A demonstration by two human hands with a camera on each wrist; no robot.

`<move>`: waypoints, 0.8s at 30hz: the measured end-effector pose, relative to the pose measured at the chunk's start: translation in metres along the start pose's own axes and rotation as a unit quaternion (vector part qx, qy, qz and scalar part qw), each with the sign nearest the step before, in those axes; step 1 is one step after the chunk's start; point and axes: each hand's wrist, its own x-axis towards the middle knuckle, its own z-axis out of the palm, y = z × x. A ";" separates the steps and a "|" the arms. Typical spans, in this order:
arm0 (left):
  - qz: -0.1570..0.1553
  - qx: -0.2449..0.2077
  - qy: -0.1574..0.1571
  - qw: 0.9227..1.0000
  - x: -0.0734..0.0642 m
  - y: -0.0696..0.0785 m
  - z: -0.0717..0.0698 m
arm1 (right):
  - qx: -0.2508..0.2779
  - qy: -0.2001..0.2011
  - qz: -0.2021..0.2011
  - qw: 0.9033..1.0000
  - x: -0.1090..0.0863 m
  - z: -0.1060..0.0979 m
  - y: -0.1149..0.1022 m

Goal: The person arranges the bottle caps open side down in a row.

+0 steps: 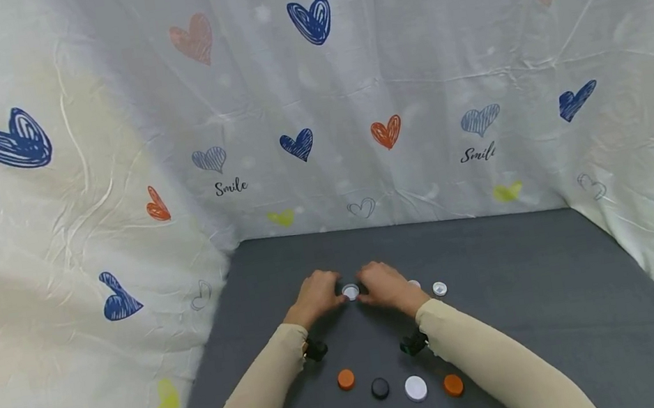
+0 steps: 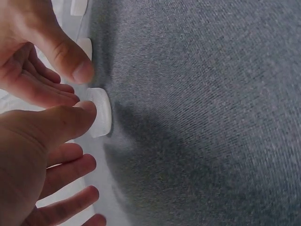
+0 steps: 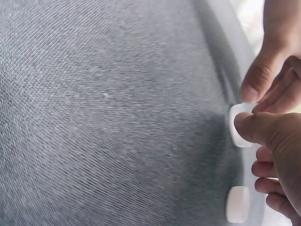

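A small white bottle cap (image 1: 350, 292) with a ridged side lies on the dark grey table, between my two hands. My left hand (image 1: 315, 297) is at its left, the thumb (image 2: 80, 120) overlapping the cap in the left wrist view and the other fingers spread loosely. From the right, my right hand (image 1: 389, 286) has its thumb (image 3: 256, 127) over the cap's side in the right wrist view, fingers loosely bent behind. Beside the right hand lies a second white cap (image 1: 414, 283), partly hidden by it, and farther right a third white cap (image 1: 439, 289).
Nearer to me, between the forearms, lie an orange cap (image 1: 345, 379), a black cap (image 1: 380, 388), a larger white cap (image 1: 416, 389) and another orange cap (image 1: 453, 385). A white curtain (image 1: 417, 42) printed with hearts hangs behind and beside the table (image 1: 571, 308).
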 end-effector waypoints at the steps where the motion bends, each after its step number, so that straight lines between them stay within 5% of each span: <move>1: -0.003 0.003 -0.002 1.000 0.000 0.000 0.001 | -0.002 0.000 0.002 1.000 0.000 0.003 0.000; 16: -0.003 -0.021 0.017 1.000 0.002 -0.001 0.014 | 0.023 0.003 0.023 0.999 0.002 0.016 -0.003; 24: 0.010 -0.016 0.028 0.999 0.000 -0.003 0.010 | 0.040 0.031 0.013 0.999 -0.001 0.010 -0.005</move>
